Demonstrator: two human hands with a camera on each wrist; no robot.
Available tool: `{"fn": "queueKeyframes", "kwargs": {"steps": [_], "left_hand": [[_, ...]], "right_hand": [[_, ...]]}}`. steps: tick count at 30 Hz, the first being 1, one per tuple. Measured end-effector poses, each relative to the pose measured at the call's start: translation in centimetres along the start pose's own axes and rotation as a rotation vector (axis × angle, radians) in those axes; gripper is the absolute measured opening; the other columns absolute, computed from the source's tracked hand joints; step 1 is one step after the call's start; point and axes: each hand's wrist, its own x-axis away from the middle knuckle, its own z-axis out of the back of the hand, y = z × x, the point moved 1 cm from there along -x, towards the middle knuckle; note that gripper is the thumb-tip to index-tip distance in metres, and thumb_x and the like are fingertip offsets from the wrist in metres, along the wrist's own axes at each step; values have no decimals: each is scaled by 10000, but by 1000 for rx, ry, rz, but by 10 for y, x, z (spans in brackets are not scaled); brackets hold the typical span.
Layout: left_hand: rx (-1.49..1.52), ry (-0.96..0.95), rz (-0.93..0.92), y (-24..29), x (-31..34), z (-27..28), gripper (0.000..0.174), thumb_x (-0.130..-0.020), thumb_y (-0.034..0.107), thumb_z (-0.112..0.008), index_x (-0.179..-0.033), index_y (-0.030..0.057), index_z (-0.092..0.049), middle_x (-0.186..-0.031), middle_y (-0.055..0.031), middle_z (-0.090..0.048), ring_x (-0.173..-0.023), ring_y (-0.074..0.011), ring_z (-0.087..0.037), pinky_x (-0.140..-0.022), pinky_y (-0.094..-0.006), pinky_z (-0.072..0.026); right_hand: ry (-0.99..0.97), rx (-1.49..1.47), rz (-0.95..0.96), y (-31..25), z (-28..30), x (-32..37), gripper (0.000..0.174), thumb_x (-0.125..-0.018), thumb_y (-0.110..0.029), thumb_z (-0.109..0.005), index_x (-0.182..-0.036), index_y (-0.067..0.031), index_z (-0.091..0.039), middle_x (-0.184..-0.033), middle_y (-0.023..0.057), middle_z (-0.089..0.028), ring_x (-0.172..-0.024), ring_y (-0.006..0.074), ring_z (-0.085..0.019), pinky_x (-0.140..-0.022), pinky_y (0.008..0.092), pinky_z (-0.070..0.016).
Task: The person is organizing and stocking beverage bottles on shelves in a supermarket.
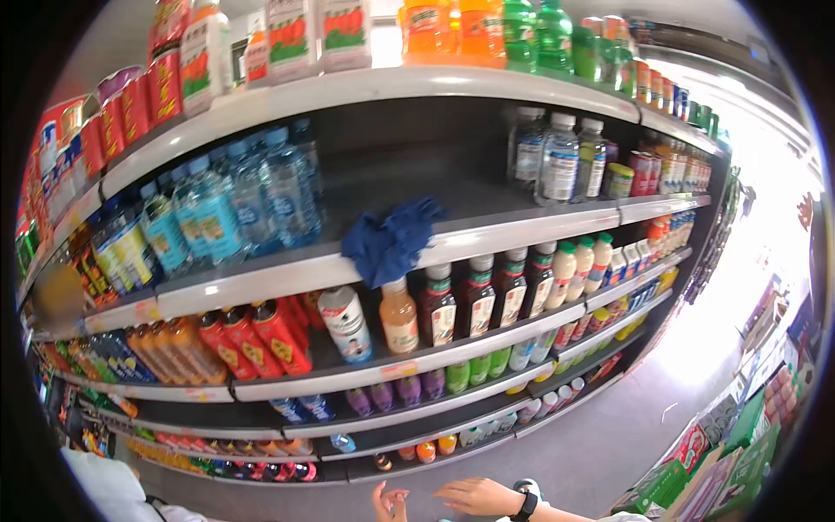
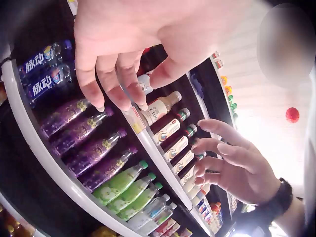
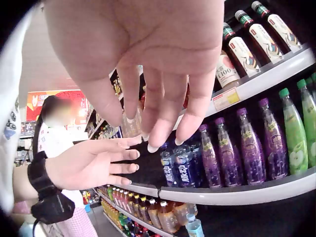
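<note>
My left hand (image 1: 389, 503) is at the bottom of the head view, in front of the lower shelves, its fingers loosely bent and holding nothing. Beside it is my right hand (image 1: 480, 496), a black watch on its wrist and its fingers relaxed around nothing. The two are apart, facing each other. A crumpled dark blue cloth (image 1: 391, 239) hangs over a shelf edge above them, away from both hands. In the left wrist view, purple bottles (image 2: 89, 143) stand on the shelf behind my left hand. Similar purple bottles (image 3: 247, 148) show beyond my right fingers in the right wrist view.
Shelves hold blue-capped water bottles (image 1: 283, 187), clear bottles (image 1: 559, 161), dark sauce-like bottles (image 1: 481, 300), a white bottle (image 1: 344, 324) and red packs (image 1: 280, 337). Green boxes (image 1: 657, 487) stand at lower right. Another person (image 3: 61, 143) stands behind my left hand in the right wrist view.
</note>
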Motion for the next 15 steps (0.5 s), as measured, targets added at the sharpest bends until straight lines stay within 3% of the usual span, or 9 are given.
{"fn": "queueKeyframes", "kwargs": {"steps": [3,4,7,11,13,15], "left_hand": [[-29,-40,18,-8,-2,-17,387,-934,175,-491,-1270,21,-375,-1027,-90,-548,-968,-152,-535,-862,-265,-423],[-119,-155,5,-27,-8,-16,395,-940,193,-481,-1276,17,-371,-1072,-105,-531,-975,-161,-538,-863,-272,-425],[-47,-227,54,-56,-14,-38,411,-943,224,-478,-1278,11,-372,-1111,-110,-511,-987,-161,-533,-863,-271,-421],[-61,-392,-88,-45,-24,-90,392,-943,289,-473,-1214,8,-441,-1117,-75,-507,-981,-154,-522,-858,-263,-413],[-24,-358,-73,-52,-14,-116,374,-939,287,-482,-1187,8,-464,-1072,-64,-530,-959,-146,-522,-846,-261,-413],[-197,-383,-185,-51,-16,-146,385,-937,256,-490,-1231,16,-428,-1046,-69,-551,-945,-137,-528,-839,-274,-415]], "right_hand": [[53,-40,-83,17,7,11,334,-758,-184,-589,-1077,-89,-557,-942,123,-584,-823,318,-575,-658,400,-487],[60,-32,-88,20,14,13,334,-758,-184,-589,-1077,-89,-557,-942,123,-584,-823,318,-575,-658,400,-487],[29,-66,-142,31,33,23,374,-759,-184,-587,-1119,-92,-545,-970,130,-591,-861,318,-573,-700,397,-486],[43,-57,-202,54,43,55,435,-761,-155,-590,-1186,-94,-517,-1012,138,-593,-893,309,-577,-755,378,-481],[37,-52,-223,68,53,75,440,-771,-132,-598,-1199,-84,-509,-1027,140,-591,-898,299,-582,-776,366,-479],[33,-46,-256,91,71,82,368,-844,-211,-554,-1204,-145,-518,-1001,71,-600,-838,255,-595,-717,340,-505]]}}
